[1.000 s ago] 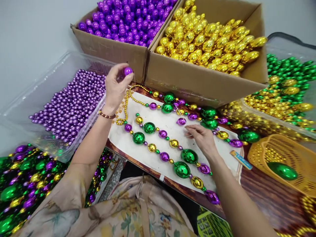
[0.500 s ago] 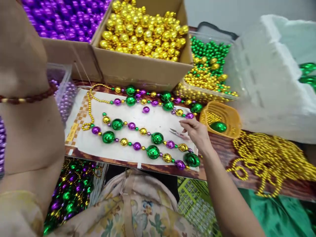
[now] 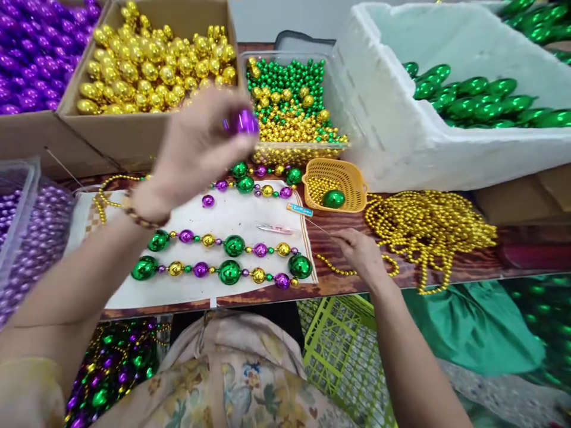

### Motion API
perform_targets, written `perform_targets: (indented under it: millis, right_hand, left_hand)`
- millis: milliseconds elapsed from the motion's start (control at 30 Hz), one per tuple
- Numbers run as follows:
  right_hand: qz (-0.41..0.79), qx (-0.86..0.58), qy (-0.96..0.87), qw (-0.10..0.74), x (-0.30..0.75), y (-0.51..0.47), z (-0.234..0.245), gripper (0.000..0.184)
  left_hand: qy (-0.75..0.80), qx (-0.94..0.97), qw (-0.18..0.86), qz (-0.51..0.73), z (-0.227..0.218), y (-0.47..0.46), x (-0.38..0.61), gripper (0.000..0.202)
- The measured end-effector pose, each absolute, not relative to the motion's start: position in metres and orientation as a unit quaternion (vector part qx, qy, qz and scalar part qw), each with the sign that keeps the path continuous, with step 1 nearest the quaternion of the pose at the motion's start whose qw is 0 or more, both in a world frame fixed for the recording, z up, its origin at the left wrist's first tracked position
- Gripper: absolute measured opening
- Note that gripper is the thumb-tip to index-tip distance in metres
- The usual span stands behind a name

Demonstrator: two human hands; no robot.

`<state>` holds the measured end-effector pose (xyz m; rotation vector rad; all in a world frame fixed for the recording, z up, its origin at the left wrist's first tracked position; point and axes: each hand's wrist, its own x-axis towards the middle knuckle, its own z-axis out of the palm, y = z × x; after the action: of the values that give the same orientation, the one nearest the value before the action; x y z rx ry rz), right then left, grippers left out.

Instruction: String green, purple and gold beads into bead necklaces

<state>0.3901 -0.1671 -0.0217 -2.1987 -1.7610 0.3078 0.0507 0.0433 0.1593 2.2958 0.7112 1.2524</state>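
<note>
My left hand (image 3: 200, 142), blurred by motion, is raised over the back of the white cloth (image 3: 223, 217) with a shiny purple bead (image 3: 247, 122) in its fingers; a second purple piece shows beside it. Right of the cloth, my right hand (image 3: 359, 252) pinches a thin needle-like wire (image 3: 319, 227) that points up and left. Between the hands lie small thread snips (image 3: 275, 229) and a loose purple bead (image 3: 207, 201). A necklace of green, purple and gold beads (image 3: 229, 272) lies looped on the cloth, partly behind my left forearm. Another bead strand (image 3: 245, 184) runs along the cloth's back edge.
Boxes of purple beads (image 3: 31, 53) and gold beads (image 3: 151, 71) stand behind. A clear tub (image 3: 289, 145), an orange basket (image 3: 357, 205) and a white foam box (image 3: 446, 160) line the back right. Gold bead chains (image 3: 428, 232) lie piled at right.
My left hand has swung in from the left side and now holds purple. My right hand has moved off the cloth's right part to beside it. The view has turned right.
</note>
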Motion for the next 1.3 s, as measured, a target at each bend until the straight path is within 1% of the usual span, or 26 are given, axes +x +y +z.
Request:
perform_targets:
  millis: [67,100,167,233,300,367,467,600,667,833,1000,1167,1300]
  right_hand:
    - [0.099,-0.76,-0.629,0.128,0.391,-0.166,-0.026,0.026]
    - [0.097,-0.757,-0.636,0.117,0.389,-0.164,-0.027,0.026]
    - [0.093,-0.753,-0.644,0.096,0.385,-0.16,-0.029,0.027]
    - [0.092,-0.754,-0.647,0.075,0.381,-0.157,-0.03,0.027]
    - [0.096,-0.755,-0.646,0.063,0.379,-0.156,-0.033,0.028]
    - [0.096,-0.757,-0.643,0.068,0.378,-0.156,-0.037,0.028]
    - [0.088,-0.755,-0.641,0.108,0.38,-0.159,-0.043,0.028]
    - [0.069,-0.76,-0.624,0.169,0.383,-0.167,-0.048,0.03]
    - [0.058,-0.766,-0.608,0.201,0.384,-0.172,-0.049,0.032]
    - [0.048,-0.762,-0.592,0.259,0.388,-0.181,-0.05,0.033]
    - [0.035,-0.74,-0.592,0.318,0.392,-0.19,-0.054,0.03]
    - [0.017,-0.717,-0.597,0.36,0.395,-0.193,-0.056,0.025]
    - [0.009,-0.706,-0.594,0.386,0.397,-0.193,-0.055,0.023]
  left_hand:
    - [0.243,0.88,0.238,0.332,0.126,0.025,0.068,0.029]
    - [0.246,0.888,0.25,0.298,0.106,0.018,0.075,0.03]
    - [0.275,0.892,0.257,0.251,0.072,0.009,0.085,0.029]
    - [0.302,0.887,0.261,0.233,0.054,0.011,0.093,0.029]
    - [0.323,0.877,0.263,0.238,0.053,0.021,0.099,0.027]
    - [0.337,0.872,0.261,0.241,0.06,0.034,0.108,0.025]
    - [0.329,0.881,0.261,0.216,0.068,0.05,0.126,0.024]
    - [0.279,0.902,0.286,0.163,0.058,0.048,0.165,0.024]
    - [0.243,0.921,0.259,0.158,0.052,0.042,0.189,0.025]
    - [0.135,0.973,0.141,0.126,0.042,0.033,0.239,0.027]
    - [0.128,0.983,0.081,0.104,0.033,0.035,0.259,0.024]
    - [0.125,0.98,0.087,0.131,0.035,0.041,0.257,0.023]
    - [0.169,0.957,0.132,0.194,0.045,0.058,0.237,0.028]
